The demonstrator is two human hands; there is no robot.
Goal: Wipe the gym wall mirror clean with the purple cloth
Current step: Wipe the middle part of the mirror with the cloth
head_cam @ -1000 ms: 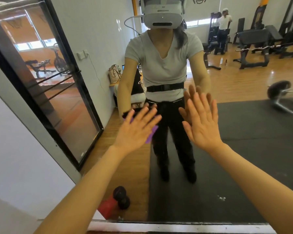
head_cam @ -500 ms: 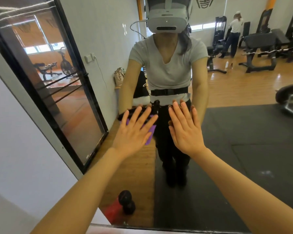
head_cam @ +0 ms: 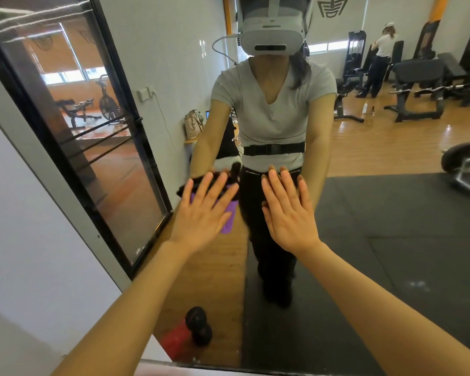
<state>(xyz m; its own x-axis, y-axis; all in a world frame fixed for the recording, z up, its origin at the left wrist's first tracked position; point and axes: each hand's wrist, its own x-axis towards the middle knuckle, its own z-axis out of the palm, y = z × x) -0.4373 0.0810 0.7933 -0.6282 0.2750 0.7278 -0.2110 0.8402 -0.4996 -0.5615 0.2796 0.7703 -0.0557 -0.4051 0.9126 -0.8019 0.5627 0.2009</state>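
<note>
Head view: left hand (head_cam: 201, 218), fingers flat, presses soft purple cloth (head_cam: 228, 218) to glossy mirror (head_cam: 391, 240); right hand (head_cam: 288, 215) flat, empty.

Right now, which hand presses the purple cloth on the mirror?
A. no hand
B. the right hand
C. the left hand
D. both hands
C: the cloth shows purple under the flat left hand, while the right hand lies bare on the mirror.

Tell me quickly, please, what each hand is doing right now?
Left hand: open, flat fingers pressing the purple cloth against the gym wall mirror.
Right hand: open, flat on the mirror, holding nothing.
</note>
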